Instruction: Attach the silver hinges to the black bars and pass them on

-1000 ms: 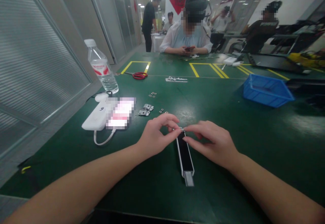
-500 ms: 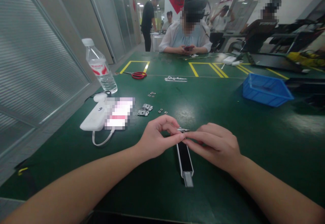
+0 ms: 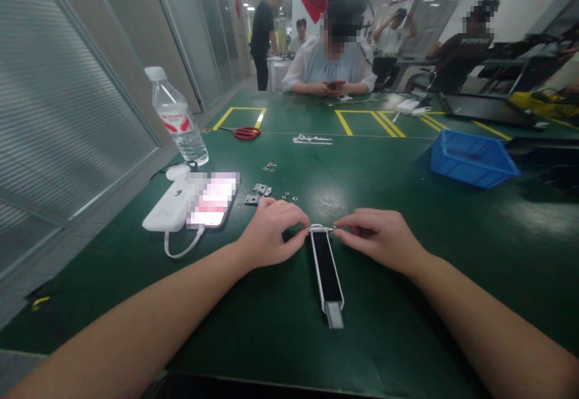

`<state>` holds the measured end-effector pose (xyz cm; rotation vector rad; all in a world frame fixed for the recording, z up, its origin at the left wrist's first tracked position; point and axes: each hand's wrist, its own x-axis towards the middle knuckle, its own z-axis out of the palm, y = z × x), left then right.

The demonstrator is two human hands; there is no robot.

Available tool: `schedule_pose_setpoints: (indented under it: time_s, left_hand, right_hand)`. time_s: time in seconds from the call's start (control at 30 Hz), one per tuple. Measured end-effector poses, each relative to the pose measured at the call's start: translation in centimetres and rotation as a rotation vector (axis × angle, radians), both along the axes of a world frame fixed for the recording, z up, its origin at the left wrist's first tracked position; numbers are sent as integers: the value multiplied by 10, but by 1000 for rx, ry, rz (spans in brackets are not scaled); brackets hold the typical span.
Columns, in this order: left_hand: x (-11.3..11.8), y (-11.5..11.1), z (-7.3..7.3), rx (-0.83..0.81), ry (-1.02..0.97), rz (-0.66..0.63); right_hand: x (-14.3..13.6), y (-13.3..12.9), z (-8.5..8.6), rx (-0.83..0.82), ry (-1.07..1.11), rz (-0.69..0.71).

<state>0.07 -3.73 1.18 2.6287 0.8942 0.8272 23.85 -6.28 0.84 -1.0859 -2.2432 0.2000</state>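
A narrow bar (image 3: pixel 328 269), black on top with white edges, lies lengthwise on the green table between my hands. From its near end sticks a grey metal tab (image 3: pixel 335 316). Across the far end sits a thin, shiny metal pin (image 3: pixel 321 229). My left hand (image 3: pixel 274 233) pinches the pin's left end between thumb and fingers. At the right end, my right hand (image 3: pixel 384 236) pinches it the same way. Beyond my left hand are several small metal brackets (image 3: pixel 259 193), with tiny nuts (image 3: pixel 295 198) beside them and small metal rings (image 3: pixel 270 168) farther back.
On the left are a white power bank (image 3: pixel 165 209) cabled to a phone (image 3: pixel 216 197), and a water bottle (image 3: pixel 178 123). Red-handled scissors (image 3: pixel 246 133) and thin white parts (image 3: pixel 312 140) lie farther back. A blue bin (image 3: pixel 473 164) stands right. A person (image 3: pixel 332 73) sits opposite.
My hands have moved apart, left and right, to opposite ends of the pin. The pin, held above the bar's far end before, now lies across it.
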Motion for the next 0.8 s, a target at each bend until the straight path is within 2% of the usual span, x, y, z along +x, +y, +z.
schedule_pose_setpoints:
  time_s: [0.13,0.37,0.8]
  left_hand:
    - [-2,2,-1,12,81,0]
    - [-2,4,-1,21,106,0]
    - [-3,6,-4,3,122,-25]
  right_hand:
    - [6,5,-5,-79,-45,-2]
    - [8,8,-7,-172,-70,-16]
    - [5,8,-10,-261,8,-10]
